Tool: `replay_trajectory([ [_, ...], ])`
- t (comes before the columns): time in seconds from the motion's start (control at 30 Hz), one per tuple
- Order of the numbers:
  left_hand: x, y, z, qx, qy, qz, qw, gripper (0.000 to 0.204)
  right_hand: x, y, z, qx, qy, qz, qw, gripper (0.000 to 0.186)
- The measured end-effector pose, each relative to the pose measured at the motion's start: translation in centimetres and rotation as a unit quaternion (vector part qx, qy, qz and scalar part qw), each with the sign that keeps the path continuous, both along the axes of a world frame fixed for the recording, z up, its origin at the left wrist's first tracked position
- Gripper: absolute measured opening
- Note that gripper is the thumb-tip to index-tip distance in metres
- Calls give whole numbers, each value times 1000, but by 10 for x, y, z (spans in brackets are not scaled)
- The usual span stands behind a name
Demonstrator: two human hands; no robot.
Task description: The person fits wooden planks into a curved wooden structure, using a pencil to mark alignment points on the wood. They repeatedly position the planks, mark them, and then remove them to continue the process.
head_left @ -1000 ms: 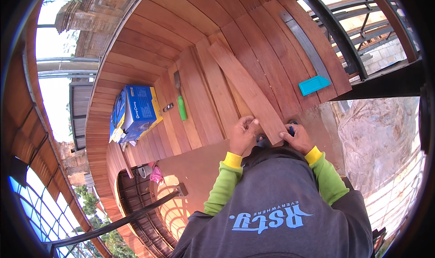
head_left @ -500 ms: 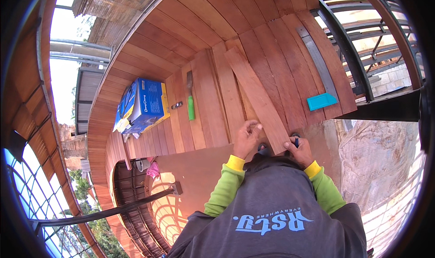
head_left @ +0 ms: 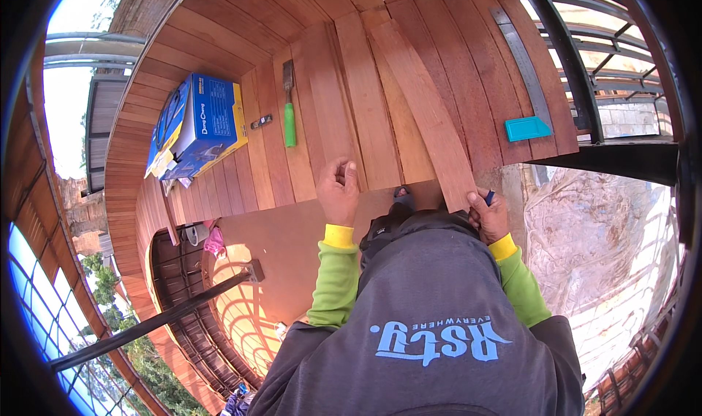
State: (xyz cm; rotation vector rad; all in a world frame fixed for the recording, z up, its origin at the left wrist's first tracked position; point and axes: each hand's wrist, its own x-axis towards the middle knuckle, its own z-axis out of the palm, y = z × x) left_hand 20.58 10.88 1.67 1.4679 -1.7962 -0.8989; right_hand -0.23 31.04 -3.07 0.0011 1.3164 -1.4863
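Note:
My right hand (head_left: pixel 489 215) grips the near end of a loose wooden plank (head_left: pixel 428 112). A dark pen or marker (head_left: pixel 490 196) sticks up between its fingers. The plank lies slantwise over the wooden boards, its near end jutting past their front edge toward my body. My left hand (head_left: pixel 338 192) is by the front edge of the boards, left of the plank and apart from it. Its fingers are curled in and the thumb lies alongside; I see nothing in them. Farther left on the boards lies a chisel (head_left: pixel 289 116) with a green handle.
A blue and yellow box (head_left: pixel 212 116) stands on the boards at left, with a small dark tool (head_left: pixel 261 121) beside it. At right lie a metal ruler (head_left: pixel 521 65) and a turquoise plastic piece (head_left: pixel 528 129). A dark metal beam (head_left: pixel 618 169) runs beyond the boards' right end.
My left hand has moved left, away from the plank. The right hand keeps hold of the plank's near end. The whole view has shifted, with the boards now higher in the picture.

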Motion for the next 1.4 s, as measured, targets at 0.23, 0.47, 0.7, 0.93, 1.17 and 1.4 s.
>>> replay_trajectory([
  [0.23, 43, 17, -8, -83, -106, -82, 987, 21, 9, -5, -1, 22, 8, -34, 999, 30],
  [0.47, 55, 14, -12, -158, -92, -121, 976, 21, 17, -12, -1, 39, 34, -69, 996, 26],
  [0.7, 6, -2, 0, -219, -115, -219, 944, 26, 25, -11, -2, 39, 28, -126, 991, 26],
  [0.93, -30, -23, -4, -180, -107, -253, 944, 30, 32, -13, 0, 23, 16, -153, 988, 25],
  [1.17, -29, -30, -10, -149, -89, -231, 957, 30, 27, -12, -3, 5, 26, -130, 991, 25],
  [1.4, -41, -26, -8, -132, -136, -200, 961, 36, 15, -9, -3, 15, 42, -71, 996, 26],
])
